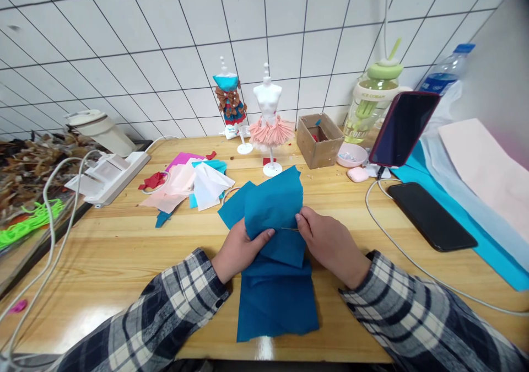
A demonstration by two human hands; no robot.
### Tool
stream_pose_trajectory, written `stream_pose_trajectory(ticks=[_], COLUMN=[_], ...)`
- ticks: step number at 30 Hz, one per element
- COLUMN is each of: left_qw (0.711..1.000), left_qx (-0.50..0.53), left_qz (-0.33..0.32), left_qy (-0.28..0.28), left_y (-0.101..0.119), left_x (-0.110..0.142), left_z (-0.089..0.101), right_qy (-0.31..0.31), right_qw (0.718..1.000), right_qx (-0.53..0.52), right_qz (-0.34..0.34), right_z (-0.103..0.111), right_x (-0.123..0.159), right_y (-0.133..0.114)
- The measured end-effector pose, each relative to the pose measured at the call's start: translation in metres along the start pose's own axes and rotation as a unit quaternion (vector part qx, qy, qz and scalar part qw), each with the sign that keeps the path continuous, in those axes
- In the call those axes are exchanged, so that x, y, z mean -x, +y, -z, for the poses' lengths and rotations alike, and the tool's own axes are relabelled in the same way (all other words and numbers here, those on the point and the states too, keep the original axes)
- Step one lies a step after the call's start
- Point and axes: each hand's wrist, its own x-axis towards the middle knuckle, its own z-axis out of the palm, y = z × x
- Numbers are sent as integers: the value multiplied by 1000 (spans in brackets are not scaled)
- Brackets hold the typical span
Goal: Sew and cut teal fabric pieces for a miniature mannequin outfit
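A piece of teal blue fabric (273,206) is held up over the wooden table (124,251), its lower part lying flat toward the near edge. My left hand (239,248) grips the fabric's left fold, thumb on top. My right hand (326,240) pinches a thin needle (290,229) at the fabric's right edge, its tip pointing left into the cloth.
Two small mannequin stands, one in a blue top (230,104) and one in a pink skirt (268,121), stand behind. Fabric scraps (185,187), a cardboard box (319,139), a propped phone (403,129), a flat phone (432,215), a cable (397,245) and bottles surround.
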Motion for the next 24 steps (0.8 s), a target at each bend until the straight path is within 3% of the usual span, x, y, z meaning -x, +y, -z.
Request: stream_pose_trajectory(ticks=[24], left_qw=[1000], left_qx=[-13], left_qz=[-7], left_qy=[-2], left_y=[0], left_x=[0], left_z=[-1], right_qy=[7], right_qw=[1000], right_qx=[-7], right_qz=[11], right_z=[-2], right_x=[3], right_y=[-3])
